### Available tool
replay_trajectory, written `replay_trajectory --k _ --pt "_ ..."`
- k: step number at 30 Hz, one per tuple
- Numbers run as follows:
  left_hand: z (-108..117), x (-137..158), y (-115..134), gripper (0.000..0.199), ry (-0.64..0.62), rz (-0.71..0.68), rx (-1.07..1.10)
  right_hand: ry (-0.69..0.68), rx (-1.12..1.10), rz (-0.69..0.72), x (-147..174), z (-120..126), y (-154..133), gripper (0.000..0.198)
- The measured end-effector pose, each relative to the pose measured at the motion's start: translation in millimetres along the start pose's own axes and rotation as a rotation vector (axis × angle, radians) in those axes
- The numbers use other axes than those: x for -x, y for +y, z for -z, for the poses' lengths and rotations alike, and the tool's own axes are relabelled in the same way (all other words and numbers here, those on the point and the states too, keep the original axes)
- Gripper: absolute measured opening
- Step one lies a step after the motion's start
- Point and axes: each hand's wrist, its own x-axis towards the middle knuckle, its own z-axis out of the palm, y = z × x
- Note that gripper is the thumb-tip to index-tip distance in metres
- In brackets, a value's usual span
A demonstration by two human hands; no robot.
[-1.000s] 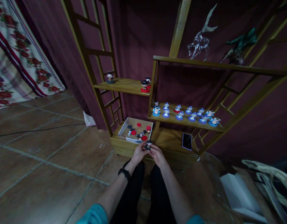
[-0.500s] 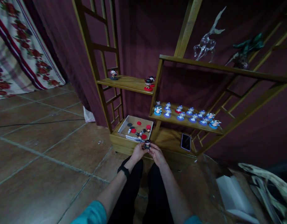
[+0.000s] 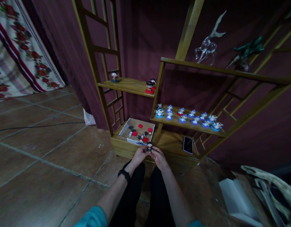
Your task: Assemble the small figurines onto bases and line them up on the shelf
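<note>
Between my left hand [image 3: 141, 154] and my right hand [image 3: 157, 155] is a small black-haired figurine [image 3: 149, 145] on a dark round base, held upright. Fingers of both hands close on its base from either side. Just beyond it, a shallow cardboard box [image 3: 125, 136] sits on the lowest shelf. Inside lie several loose figurines [image 3: 142, 135] together with red discs [image 3: 140, 126] and dark discs [image 3: 131, 127]. On the shelf above, one figurine with a dark base [image 3: 114, 76] stands at the left, and two with red bases [image 3: 149, 87] stand at the right.
Rows of small blue and purple figurines [image 3: 183, 118] fill the middle right shelf [image 3: 190, 124]. A phone [image 3: 188, 144] lies below them. A clear glass horse [image 3: 207, 47] and a green sculpture [image 3: 247, 52] stand on top. At the lower right, a white box [image 3: 237, 198] is on the floor.
The camera view has shifted slightly. Both hands stay on the same figurine in front of the box; nothing else has visibly moved.
</note>
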Motion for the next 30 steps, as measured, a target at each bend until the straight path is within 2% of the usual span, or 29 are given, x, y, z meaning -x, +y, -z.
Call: replay_trajectory --k 9,14,20,26,30 --pt "1.9 2.3 5.5 0.028 -0.090 -0.004 0.032 -0.005 -0.007 0.035 -0.4 -0.9 0.8 0.033" --pt "1.7 2.0 5.6 0.028 -0.089 0.007 0.050 0.009 -0.004 0.009 0.3 -0.8 -0.9 0.028" --pt "1.8 1.0 3.6 0.033 -0.092 0.003 0.046 0.014 -0.028 -0.010 -1.2 1.1 1.8 0.029" --pt "2.2 0.1 1.3 0.044 -0.037 -0.010 0.089 0.013 -0.024 -0.007 -1.6 1.1 3.3 0.031" --pt "2.1 -0.3 0.4 0.043 -0.047 -0.017 0.092 -0.006 -0.015 0.002 -1.0 0.4 2.0 0.030"
